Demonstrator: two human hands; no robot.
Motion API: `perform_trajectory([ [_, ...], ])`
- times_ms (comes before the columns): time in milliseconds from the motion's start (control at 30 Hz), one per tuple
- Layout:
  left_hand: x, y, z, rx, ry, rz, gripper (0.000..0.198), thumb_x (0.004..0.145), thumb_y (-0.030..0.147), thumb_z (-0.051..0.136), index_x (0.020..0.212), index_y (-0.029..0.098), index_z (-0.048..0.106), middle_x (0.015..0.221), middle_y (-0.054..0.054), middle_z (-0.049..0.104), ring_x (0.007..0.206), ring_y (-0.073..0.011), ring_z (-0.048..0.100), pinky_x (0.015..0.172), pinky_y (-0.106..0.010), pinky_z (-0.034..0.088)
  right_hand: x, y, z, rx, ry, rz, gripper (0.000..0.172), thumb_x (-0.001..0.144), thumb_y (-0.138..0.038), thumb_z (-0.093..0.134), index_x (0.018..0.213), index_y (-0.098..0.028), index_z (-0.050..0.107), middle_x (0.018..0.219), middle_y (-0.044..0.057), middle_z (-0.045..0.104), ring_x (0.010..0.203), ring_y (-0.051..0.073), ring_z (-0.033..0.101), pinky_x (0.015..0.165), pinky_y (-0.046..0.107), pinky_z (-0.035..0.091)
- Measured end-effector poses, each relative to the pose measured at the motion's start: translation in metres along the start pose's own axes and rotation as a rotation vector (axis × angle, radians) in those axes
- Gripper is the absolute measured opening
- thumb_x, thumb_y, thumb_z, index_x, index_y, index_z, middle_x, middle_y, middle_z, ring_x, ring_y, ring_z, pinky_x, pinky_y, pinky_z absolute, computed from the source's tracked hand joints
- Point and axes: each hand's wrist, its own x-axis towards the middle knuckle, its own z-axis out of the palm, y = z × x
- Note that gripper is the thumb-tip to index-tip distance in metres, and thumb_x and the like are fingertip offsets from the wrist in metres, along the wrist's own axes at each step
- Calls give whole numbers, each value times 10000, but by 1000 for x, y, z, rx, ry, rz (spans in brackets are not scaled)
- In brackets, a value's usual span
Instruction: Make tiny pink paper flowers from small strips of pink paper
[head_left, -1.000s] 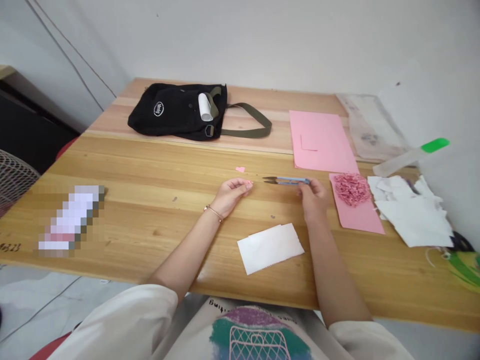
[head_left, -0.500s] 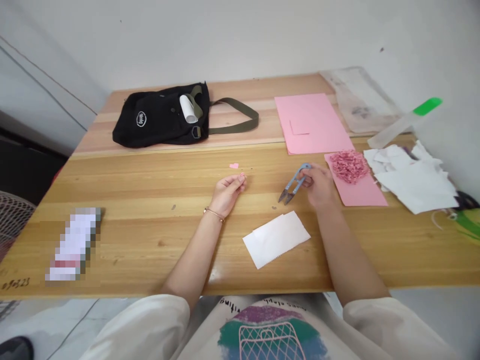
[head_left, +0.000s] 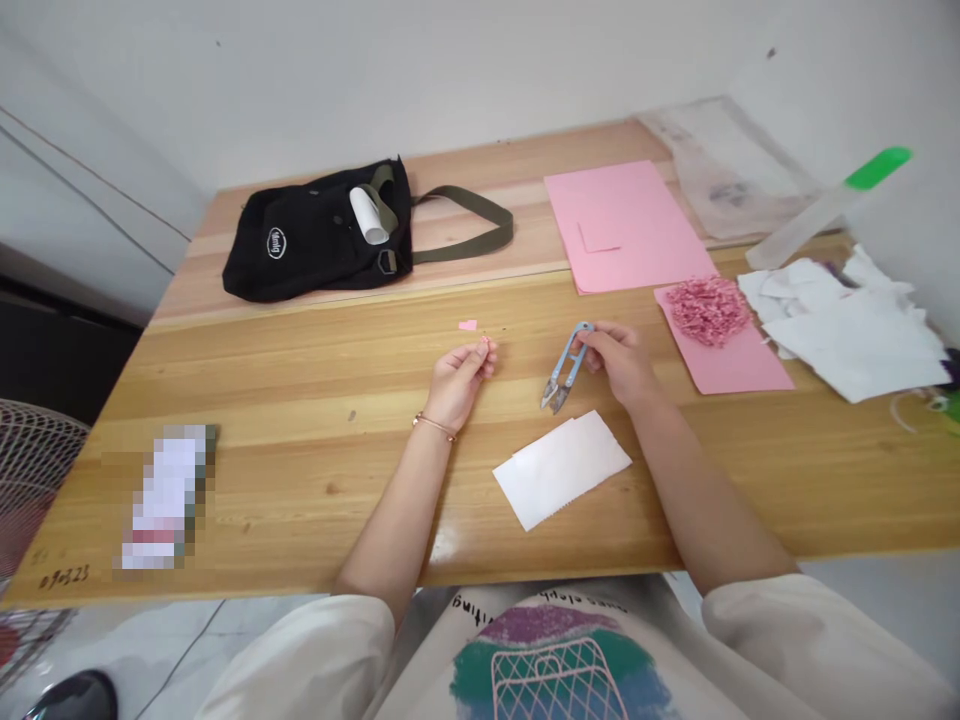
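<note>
My right hand [head_left: 619, 362] grips the top of a pair of blue thread snips [head_left: 564, 368], their blades pointing down toward me over the wooden table [head_left: 300, 420]. My left hand [head_left: 459, 378] rests on the table with thumb and fingers pinched on a tiny pink paper scrap [head_left: 485, 342]. Another small pink scrap [head_left: 468, 325] lies just beyond that hand. A white paper piece [head_left: 562, 468] lies near the front edge between my arms.
A black bag [head_left: 319, 235] with an olive strap sits at the back left. Pink sheets [head_left: 626, 225], a pile of pink shreds [head_left: 707, 308] on pink paper, and white paper scraps [head_left: 855, 325] lie at the right. A green-capped tube [head_left: 825, 205] leans at the far right.
My right hand turned the snips from pointing left to pointing down toward me and drew them nearer. The left hand closed its fingers into a pinch. The view shifted.
</note>
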Motion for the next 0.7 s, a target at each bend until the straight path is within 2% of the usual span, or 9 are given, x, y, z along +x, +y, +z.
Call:
perform_trajectory([
  [167,2,-1,-2,-7,-3,-3,138,596,237,705,661,123,666,612,-15,593,557,-50,493,522,-165,372,1,4,3,-259,126,-100,216,691,-303,539,527,-169,580,467,-33,467,436,78,376,433,225,271],
  [267,2,-1,-2,-5,3,-10,103,630,218,680,658,121,658,619,-17,593,557,-51,493,527,-172,377,0,5,4,-364,143,-148,242,716,-329,521,552,-163,585,489,-29,464,477,91,400,471,229,293],
  [700,0,1,0,-3,14,-8,153,570,236,723,638,118,653,607,-7,587,548,-48,487,525,-178,366,-3,0,5,-440,106,-91,277,726,-372,505,585,-155,606,463,-37,394,473,99,385,483,236,289],
])
